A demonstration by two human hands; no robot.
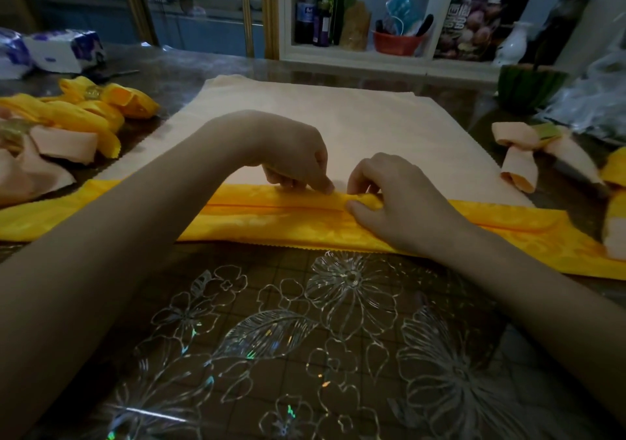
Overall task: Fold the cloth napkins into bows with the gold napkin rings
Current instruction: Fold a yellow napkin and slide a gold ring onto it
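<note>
While the yellow napkin (pixel 271 223) lies as a long folded strip running left to right across the table (pixel 305 338), both hands work at its middle. The left hand (pixel 294 155) has its fingers curled, tips pinching the far fold. The right hand (pixel 393 195) pinches a small bunch of the same cloth. No ring is on it, so I judge this bow about half made. Just beyond lies a flat stack of peach napkins (pixel 338 118), seemingly waiting. Finished bows with gold rings sit at far left (pixel 101 107) and at right (pixel 528 148).
</note>
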